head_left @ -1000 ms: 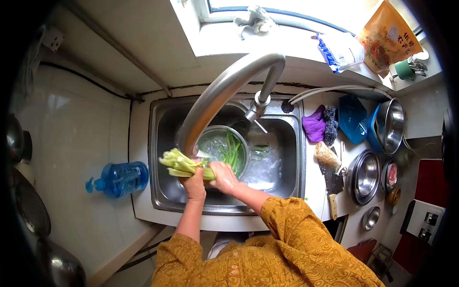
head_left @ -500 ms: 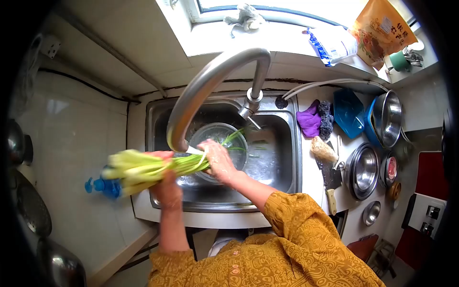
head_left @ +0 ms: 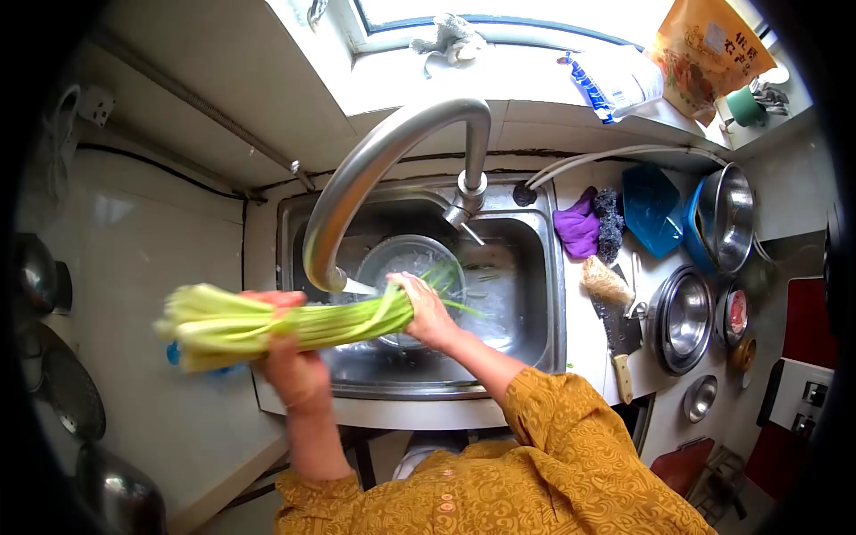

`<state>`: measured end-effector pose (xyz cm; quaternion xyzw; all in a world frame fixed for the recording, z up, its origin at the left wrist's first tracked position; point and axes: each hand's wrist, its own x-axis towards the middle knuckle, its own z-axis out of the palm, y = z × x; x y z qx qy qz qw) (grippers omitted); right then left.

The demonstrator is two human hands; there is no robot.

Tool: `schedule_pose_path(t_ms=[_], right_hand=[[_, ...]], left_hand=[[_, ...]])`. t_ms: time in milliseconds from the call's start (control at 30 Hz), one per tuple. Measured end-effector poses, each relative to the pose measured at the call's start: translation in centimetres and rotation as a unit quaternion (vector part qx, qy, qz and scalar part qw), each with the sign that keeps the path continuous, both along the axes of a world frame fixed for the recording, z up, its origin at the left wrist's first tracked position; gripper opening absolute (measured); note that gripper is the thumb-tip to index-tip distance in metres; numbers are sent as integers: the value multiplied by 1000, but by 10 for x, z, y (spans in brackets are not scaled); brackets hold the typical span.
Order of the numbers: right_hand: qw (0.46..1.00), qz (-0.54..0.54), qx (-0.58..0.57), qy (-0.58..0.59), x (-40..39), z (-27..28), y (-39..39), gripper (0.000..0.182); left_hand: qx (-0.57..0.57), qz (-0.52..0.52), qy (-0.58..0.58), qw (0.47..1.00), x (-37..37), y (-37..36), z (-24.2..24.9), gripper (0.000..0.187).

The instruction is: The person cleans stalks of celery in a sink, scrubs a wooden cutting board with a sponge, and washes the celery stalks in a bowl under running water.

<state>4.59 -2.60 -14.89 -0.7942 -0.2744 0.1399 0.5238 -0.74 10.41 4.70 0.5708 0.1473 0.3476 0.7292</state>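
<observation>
A long bunch of celery [head_left: 348,324], pale and thick at the left and thin and green at the right, lies level across the sink's left side. My left hand [head_left: 292,361] is closed around it near the thick ends. Around the thin ends, my right hand [head_left: 428,312] is closed too. Water runs from the curved faucet [head_left: 392,147] just behind the stalks. Below my right hand stands a clear bowl [head_left: 410,242], partly hidden by the hand and stalks. The bowl sits in the steel sink [head_left: 526,303], where a few green bits lie.
Right of the sink are a purple cloth [head_left: 578,225], a cleaver [head_left: 621,357], blue baskets [head_left: 649,205] and stacked steel bowls [head_left: 685,312]. A blue bottle [head_left: 173,353] is mostly hidden behind the celery. Bags [head_left: 709,58] stand on the sill.
The celery has shifted left and levelled out, its thick ends farther over the counter. My left hand moved left with it; my right hand moved slightly right along the thin ends.
</observation>
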Motion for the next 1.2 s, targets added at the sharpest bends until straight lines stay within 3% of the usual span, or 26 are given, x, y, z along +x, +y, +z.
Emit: schedule_pose_path(t_ms=[33,67,167,233,300,333,367,433,467,533,600,667,733,767,800,833,900,933,967,1000,1033,1100,1133,1167,1200], right_hand=[[999,14,25,-44,3,-12,6,49],[991,87,0,100,6,-16,8,34],[985,123,-58,110,-2,-76,8,29],[940,153,-277,124,-8,-115,-3,43],[930,46,-320,-174,-16,-55,-39,75],[916,62,-363,-162,-12,-40,-55,84],[900,77,-402,-151,-6,-27,-69,93],[877,130,-462,-34,6,6,-101,86],[865,110,-487,-44,6,16,-114,83],[919,27,-391,-54,11,31,-126,90],[980,25,-196,-15,19,58,-110,102],[995,78,-47,48,25,84,-81,112],[987,80,111,89,31,92,-50,115],[975,61,162,139,33,97,-32,107],[958,43,212,190,34,102,-15,101],[975,56,177,125,37,106,-3,89],[986,80,149,-7,33,98,21,60],[982,98,144,-75,28,98,29,50],[978,131,157,-43,26,96,34,49],[972,164,168,-12,25,95,38,49],[982,125,130,49,21,98,39,47],[987,85,105,85,20,84,41,44],[987,78,100,100,24,80,35,43],[963,83,133,220,31,82,24,41],[924,62,239,293,37,70,17,40]], left_hand=[[-7,15,-19,1000,-2,5,20,39],[17,18,-37,999,-1,11,34,37],[23,37,-46,998,-3,14,56,36],[81,54,-31,995,-5,16,45,35],[100,69,26,992,6,12,-1,34],[80,95,100,987,6,10,-41,39],[145,53,209,965,-3,22,-112,38],[124,-43,251,959,8,2,-161,32],[144,-72,256,953,9,0,-196,29],[124,-103,263,951,13,-15,-200,33],[385,-90,266,879,22,-31,-151,41],[226,-158,192,942,25,-38,-162,52],[339,-157,222,901,31,-39,-151,51],[-1,-156,168,973,30,-36,-167,42],[-212,-220,29,952,26,-32,-169,40],[-422,-265,-86,863,22,-28,-170,43],[-232,-209,0,950,-1,1,-201,46],[-339,-193,-57,919,-11,6,-202,46],[-96,-151,122,976,-23,10,-204,45],[-22,-124,198,972,-30,16,-208,43],[15,-111,243,964,-32,22,-211,41],[90,-136,271,949,-31,30,-219,37],[168,-154,253,940,-19,19,-186,43],[244,-172,233,926,-7,8,-159,52],[178,-171,184,951,3,1,-147,55]])
